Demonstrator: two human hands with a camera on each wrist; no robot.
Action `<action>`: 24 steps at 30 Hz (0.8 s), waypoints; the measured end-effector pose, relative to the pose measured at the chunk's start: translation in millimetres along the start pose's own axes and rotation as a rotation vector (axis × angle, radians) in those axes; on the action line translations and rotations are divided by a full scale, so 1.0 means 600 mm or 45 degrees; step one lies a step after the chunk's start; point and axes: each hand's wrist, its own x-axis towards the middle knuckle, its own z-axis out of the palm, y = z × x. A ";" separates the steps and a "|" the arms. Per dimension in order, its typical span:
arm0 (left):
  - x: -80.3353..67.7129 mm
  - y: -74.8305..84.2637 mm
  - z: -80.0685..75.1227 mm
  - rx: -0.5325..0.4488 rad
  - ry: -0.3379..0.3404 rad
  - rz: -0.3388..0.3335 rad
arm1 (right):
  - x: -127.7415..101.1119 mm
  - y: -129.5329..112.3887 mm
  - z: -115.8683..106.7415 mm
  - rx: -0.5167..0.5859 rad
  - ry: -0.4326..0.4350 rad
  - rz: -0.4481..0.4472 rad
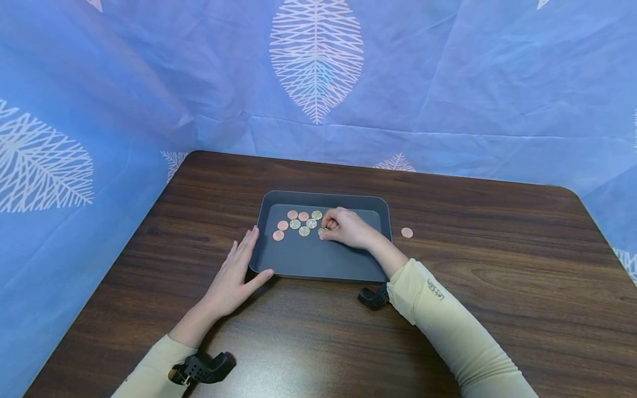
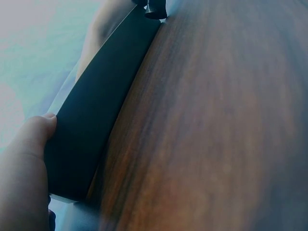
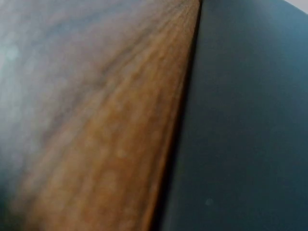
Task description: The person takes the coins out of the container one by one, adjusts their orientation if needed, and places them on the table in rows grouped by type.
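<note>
The right hand [image 1: 344, 228] pinches a coin [image 1: 322, 231] inside the dark tray [image 1: 318, 260], just right of the other coins [image 1: 297, 223]. The left hand [image 1: 235, 273], fingers straight, rests against the tray's left edge; one coin [image 1: 407, 232] lies on the surface [image 1: 497, 287] right of the tray.

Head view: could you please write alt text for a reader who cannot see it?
A person's right hand pinches a coin inside a dark grey tray that holds about eight more coins, while the left hand rests flat against the tray's left edge. One copper coin lies on the brown wooden table, right of the tray; blue leaf-patterned cloth hangs behind.
</note>
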 end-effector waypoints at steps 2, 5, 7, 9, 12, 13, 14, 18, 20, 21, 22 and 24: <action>-0.001 0.000 0.000 0.000 0.001 -0.002 | 0.000 -0.001 0.000 0.007 -0.021 0.017; -0.002 0.000 0.000 -0.002 -0.001 -0.002 | 0.000 -0.002 0.000 0.020 -0.039 0.044; -0.002 0.000 0.000 -0.004 -0.001 0.000 | 0.000 -0.002 0.001 0.032 -0.042 0.061; -0.002 0.000 0.000 -0.006 0.001 0.002 | 0.001 -0.003 0.000 0.045 -0.037 0.070; -0.002 0.001 -0.001 -0.008 0.003 0.004 | 0.001 -0.003 0.001 0.063 -0.020 0.083; -0.002 0.001 -0.001 -0.009 0.004 0.004 | 0.001 -0.003 0.001 0.064 -0.014 0.086; -0.002 0.001 -0.001 -0.009 0.005 0.005 | 0.001 -0.004 0.001 0.059 -0.008 0.086; -0.001 0.002 -0.001 -0.008 0.009 0.012 | 0.001 -0.007 0.000 0.009 -0.006 0.074; -0.001 0.003 -0.001 -0.009 0.010 0.013 | 0.000 -0.010 -0.001 -0.022 -0.022 0.055; 0.000 0.003 -0.001 -0.010 0.010 0.014 | 0.000 -0.010 -0.001 -0.026 -0.029 0.042; 0.000 0.003 -0.001 -0.012 0.009 0.013 | -0.001 -0.011 -0.001 -0.027 -0.037 0.034; -0.001 0.003 -0.001 -0.015 0.006 0.011 | -0.002 -0.012 0.000 -0.032 -0.052 0.024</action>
